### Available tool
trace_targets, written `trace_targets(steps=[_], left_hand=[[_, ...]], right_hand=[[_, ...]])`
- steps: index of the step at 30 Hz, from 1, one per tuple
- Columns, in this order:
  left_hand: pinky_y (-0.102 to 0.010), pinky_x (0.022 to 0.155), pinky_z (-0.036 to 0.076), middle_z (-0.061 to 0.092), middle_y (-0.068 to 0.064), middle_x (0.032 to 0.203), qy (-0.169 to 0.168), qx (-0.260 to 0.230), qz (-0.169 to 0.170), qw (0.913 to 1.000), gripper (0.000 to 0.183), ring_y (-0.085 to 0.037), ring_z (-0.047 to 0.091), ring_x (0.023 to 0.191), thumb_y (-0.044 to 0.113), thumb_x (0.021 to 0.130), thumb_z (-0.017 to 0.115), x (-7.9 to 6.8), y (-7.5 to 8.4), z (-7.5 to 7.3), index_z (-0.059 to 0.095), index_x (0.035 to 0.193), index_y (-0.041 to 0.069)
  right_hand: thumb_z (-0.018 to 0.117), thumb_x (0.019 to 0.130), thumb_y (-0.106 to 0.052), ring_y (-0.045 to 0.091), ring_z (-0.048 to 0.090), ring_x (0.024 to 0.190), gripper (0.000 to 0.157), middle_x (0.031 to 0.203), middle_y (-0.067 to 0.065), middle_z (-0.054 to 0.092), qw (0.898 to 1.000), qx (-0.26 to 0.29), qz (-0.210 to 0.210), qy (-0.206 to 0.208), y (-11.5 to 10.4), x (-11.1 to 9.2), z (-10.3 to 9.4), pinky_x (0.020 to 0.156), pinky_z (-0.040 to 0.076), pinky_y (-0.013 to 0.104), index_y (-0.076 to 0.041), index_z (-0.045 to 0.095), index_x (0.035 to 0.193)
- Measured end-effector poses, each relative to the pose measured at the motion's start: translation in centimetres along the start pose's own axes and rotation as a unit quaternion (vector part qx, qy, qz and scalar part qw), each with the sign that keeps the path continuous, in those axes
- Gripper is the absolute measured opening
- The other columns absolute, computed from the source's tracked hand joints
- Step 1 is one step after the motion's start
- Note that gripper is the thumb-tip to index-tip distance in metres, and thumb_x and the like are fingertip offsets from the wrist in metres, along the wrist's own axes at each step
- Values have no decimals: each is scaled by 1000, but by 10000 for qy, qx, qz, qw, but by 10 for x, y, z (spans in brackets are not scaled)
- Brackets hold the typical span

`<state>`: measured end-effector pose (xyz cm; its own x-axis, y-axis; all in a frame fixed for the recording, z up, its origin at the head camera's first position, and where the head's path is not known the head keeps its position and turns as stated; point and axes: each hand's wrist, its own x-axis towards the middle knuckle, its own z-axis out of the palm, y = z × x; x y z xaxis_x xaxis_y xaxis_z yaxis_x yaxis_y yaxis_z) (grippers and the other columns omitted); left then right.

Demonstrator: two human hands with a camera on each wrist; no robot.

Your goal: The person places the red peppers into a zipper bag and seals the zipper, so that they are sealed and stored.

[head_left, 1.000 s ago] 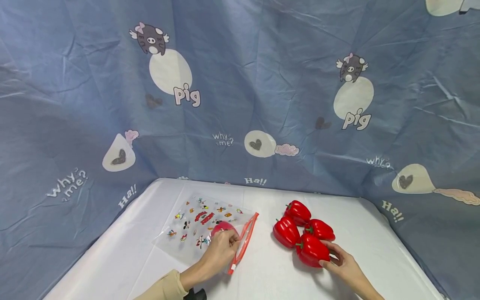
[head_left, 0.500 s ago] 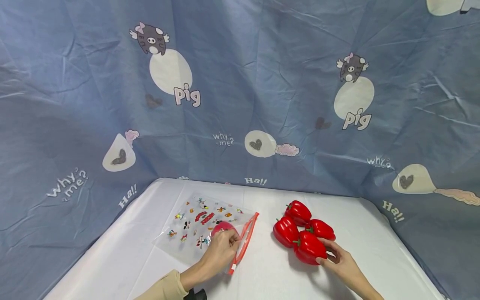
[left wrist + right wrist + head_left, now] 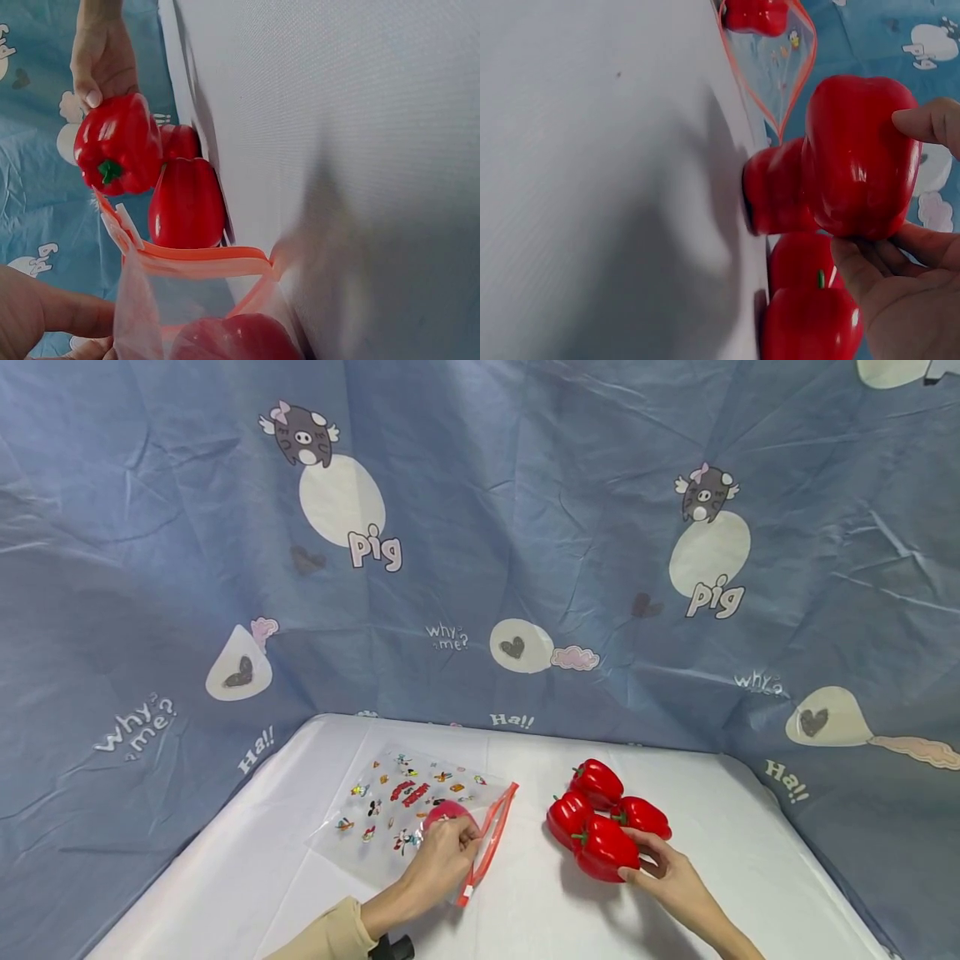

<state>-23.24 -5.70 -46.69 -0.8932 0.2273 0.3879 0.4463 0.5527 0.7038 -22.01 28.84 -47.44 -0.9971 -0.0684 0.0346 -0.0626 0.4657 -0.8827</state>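
Note:
My right hand (image 3: 671, 877) holds a red bell pepper (image 3: 606, 850) by its blunt end, thumb on one side and fingers on the other. The pepper hangs above the table, green stem pointing left. With the left hand (image 3: 442, 860) I pinch the edge of a clear zip bag (image 3: 352, 847) printed with cartoon figures. Its orange-rimmed mouth (image 3: 202, 255) gapes in the left wrist view, towards the peppers. Inside the bag lies another red bell pepper (image 3: 236, 339), partly hidden by my left hand in the head view.
Several more red bell peppers, among them one at the back (image 3: 597, 783) and one on the right (image 3: 642, 817), sit in a cluster behind the held one. A white cloth covers the table (image 3: 525, 910). Behind it hangs a blue printed curtain (image 3: 465, 527).
My right hand has carried its bell pepper leftward and slightly up off the table, across the front of the cluster. The left hand and the bag have stayed in place.

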Motion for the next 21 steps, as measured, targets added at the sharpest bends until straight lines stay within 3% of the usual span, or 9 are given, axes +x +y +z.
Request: trace_targets(steps=[13,21], left_hand=[[-18,50,43,58,6,64,-109,-8,-156,9998,5,1,48,55,3,84,63,0,-1,0,67,80,2],[-18,50,42,58,5,63,-20,-32,-37,10000,5,1,47,55,0,82,63,0,-3,0,66,78,2]], right_hand=[[79,78,-21,29,58,119,61,133,11,56,9986,223,-372,-302,-15,12,25,93,51,32,-12,54,132],[81,76,-22,27,56,120,59,131,5,56,9982,213,-395,-393,-22,18,42,96,50,34,-18,57,130]])
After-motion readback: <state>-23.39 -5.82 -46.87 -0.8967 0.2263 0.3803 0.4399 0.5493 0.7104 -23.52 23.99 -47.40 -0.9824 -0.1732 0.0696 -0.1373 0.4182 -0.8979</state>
